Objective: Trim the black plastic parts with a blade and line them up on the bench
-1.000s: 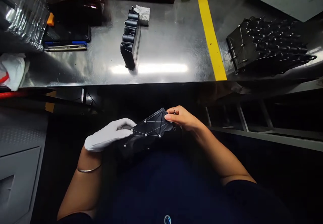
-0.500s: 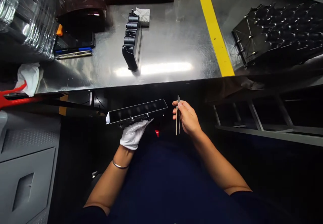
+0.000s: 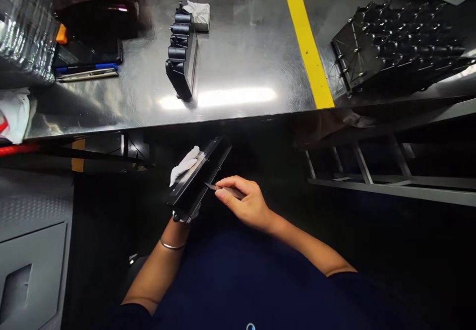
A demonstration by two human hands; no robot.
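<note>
My left hand (image 3: 185, 165), in a white glove, grips a long black plastic part (image 3: 203, 176) from behind and below, its fingers showing over the upper left side. The part is tilted, its far end up and to the right. Bare, my right hand (image 3: 247, 198) pinches a small knife (image 3: 210, 186) whose pointed blade lies at the part's right edge; whether it touches cannot be told. A similar black part with rounded ridges (image 3: 182, 52) stands on the metal table (image 3: 241, 62), beside a white wrapped block (image 3: 201, 16).
Stacked clear trays (image 3: 24, 32), a tablet-like black object (image 3: 91, 52) and a blue pen (image 3: 106, 66) lie at the left. Past the yellow strip (image 3: 308, 47) sit stacked black parts (image 3: 405, 47). A grey bin (image 3: 33, 250) stands lower left, a metal frame (image 3: 390, 186) at right.
The held black part has turned from nearly level to a steep slant, and gloved fingers now show over its left side. My right hand has moved down and left, bringing the knife to the part.
</note>
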